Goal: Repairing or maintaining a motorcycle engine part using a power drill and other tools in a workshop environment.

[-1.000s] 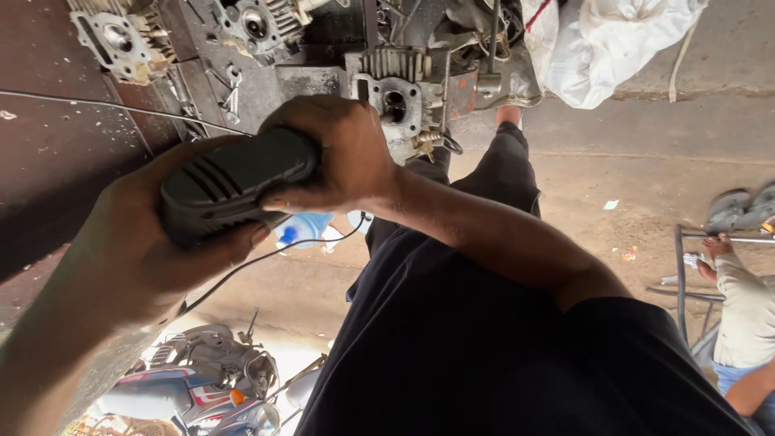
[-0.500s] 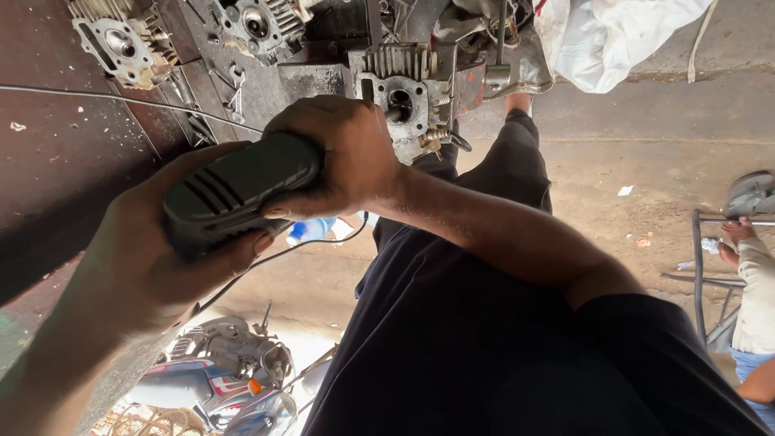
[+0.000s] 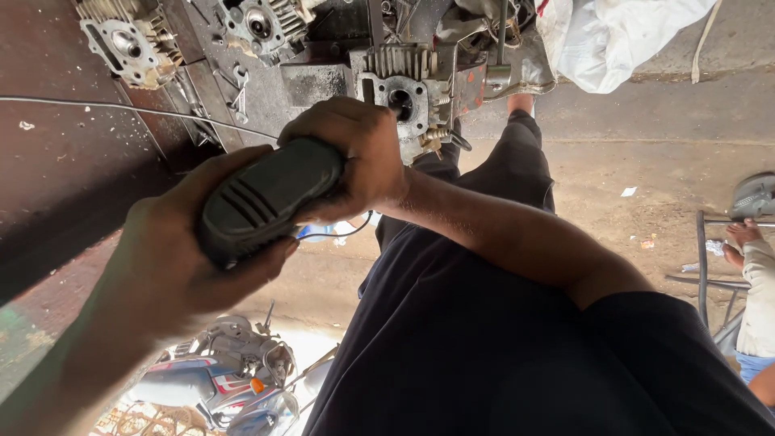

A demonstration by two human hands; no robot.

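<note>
Dusty brown ground lies past both hands, and a dark desk runs beside them. Nearest, the left hand wraps tight around the back of a black power tool. Just past it, the right hand is closed around the tool's front, arm bent. Beyond the right hand sits a grey engine part. Since a moment ago, the grip has stayed the same and the hands hardly shifted.

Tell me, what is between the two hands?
A black power tool: the left hand grips its rear, the right hand its front. The head view shows it.
</note>
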